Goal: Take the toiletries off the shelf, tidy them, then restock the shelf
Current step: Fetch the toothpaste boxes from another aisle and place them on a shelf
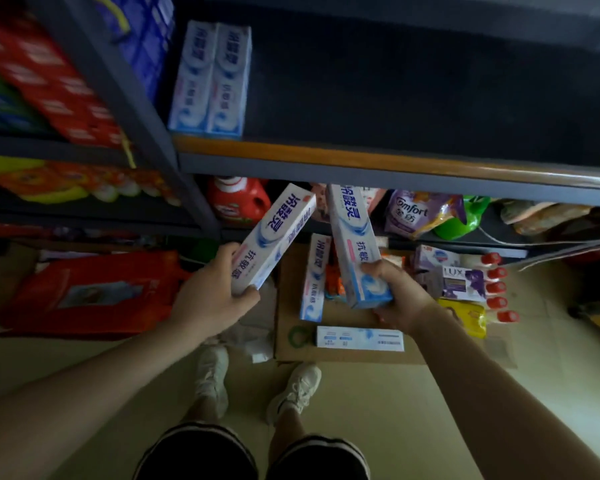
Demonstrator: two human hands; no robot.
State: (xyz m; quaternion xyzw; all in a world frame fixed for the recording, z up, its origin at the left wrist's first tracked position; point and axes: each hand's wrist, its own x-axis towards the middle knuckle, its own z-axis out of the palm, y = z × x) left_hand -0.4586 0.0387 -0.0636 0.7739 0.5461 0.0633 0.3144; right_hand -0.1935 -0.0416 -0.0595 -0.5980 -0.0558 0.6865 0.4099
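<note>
A person stands before a dark metal shelf (395, 164) with an orange-edged front lip, each hand gripping a white-and-blue toothpaste box below that lip. The left hand (212, 292) has its fingers and thumb curled round the lower end of one toothpaste box (274, 237), which tilts up and to the right toward the shelf; the right hand (395, 292) clamps the lower end of a second toothpaste box (352, 244), which stands nearly upright, its top end reaching the underside of the shelf lip. On the shelf, at its left end, two matching boxes (212, 77) lie side by side and touching (the rest of that board is dark and hard to read). Below the shelf, on the floor, a flattened cardboard sheet (291, 306) carries another toothpaste box (314, 277) lying lengthwise between the two hands, and a flat white box (360, 338) lying crosswise nearer the person's shoes (257, 382). To the right on the cardboard sit a purple LUX soap box (465, 282), a row of red-capped bottles (497, 287) and a yellow packet (468, 315). Under the shelf, on the next level down, stand a red detergent bottle (238, 199) and a purple Comfort pouch (416, 213). A red bag (94, 292) lies on the floor left of the cardboard.
</note>
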